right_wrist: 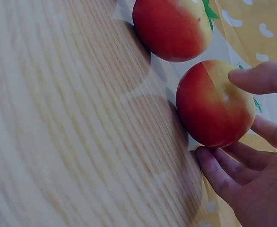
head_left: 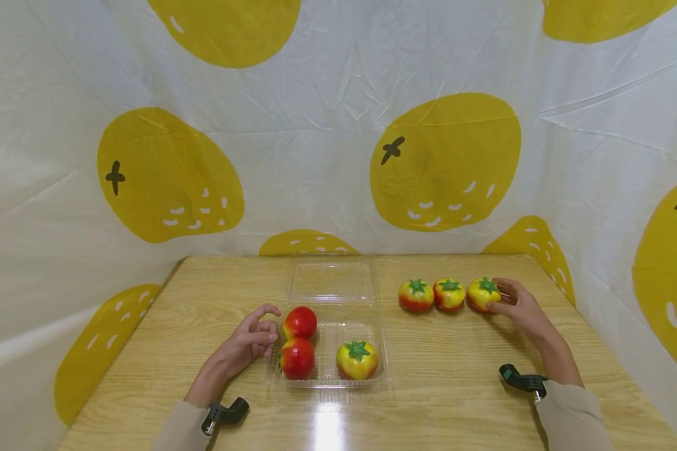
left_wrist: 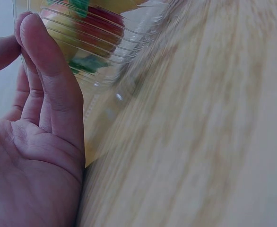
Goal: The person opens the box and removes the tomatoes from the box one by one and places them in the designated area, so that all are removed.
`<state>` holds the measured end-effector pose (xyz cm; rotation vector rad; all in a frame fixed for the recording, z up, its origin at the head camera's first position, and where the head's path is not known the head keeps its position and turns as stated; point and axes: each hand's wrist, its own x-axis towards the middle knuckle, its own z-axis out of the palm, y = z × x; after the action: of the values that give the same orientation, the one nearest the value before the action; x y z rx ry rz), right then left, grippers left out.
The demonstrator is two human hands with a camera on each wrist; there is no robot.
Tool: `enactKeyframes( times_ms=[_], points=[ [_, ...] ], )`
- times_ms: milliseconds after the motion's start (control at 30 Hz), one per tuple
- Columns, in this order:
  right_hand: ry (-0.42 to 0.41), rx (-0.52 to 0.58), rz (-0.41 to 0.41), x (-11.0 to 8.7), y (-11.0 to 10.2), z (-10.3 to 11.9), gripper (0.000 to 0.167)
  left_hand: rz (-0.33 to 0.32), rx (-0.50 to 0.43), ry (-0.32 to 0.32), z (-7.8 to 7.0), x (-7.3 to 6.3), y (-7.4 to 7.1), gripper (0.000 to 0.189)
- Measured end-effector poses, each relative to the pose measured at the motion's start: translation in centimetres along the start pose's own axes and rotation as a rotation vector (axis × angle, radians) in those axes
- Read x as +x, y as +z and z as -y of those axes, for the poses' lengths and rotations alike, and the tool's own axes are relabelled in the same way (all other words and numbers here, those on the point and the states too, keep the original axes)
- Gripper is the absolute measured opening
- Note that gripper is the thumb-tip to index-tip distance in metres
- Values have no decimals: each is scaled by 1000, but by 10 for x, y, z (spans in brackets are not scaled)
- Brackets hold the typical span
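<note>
At the right end of a row, my right hand holds a yellow-and-red toy tomato with a green leafy top, thumb on its near side and fingers around its right. Two similar toy tomatoes stand to its left. A clear plastic clamshell box lies with its lid folded back. In the box's left part, two toy tomatoes lie tipped with red sides up; a third sits upright at front right. My left hand is at the box's left wall, fingers loosely bent and holding nothing.
The wooden table ends at the back against a white cloth printed with yellow fruit, which also hangs along both sides. A dark wrist-worn device is on the left forearm, another on the right.
</note>
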<state>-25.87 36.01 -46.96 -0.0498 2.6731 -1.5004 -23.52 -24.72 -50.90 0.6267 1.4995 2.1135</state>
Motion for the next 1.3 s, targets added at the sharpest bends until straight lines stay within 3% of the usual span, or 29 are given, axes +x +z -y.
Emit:
enactKeyframes(
  times_ms=[667,1300],
  points=[
    [-17,4,10,1,1,-2,77,11,1,5,0,-1,0,38],
    [15,25,19,1,2,0,78,2,1,-1,0,0,1,38]
  ],
)
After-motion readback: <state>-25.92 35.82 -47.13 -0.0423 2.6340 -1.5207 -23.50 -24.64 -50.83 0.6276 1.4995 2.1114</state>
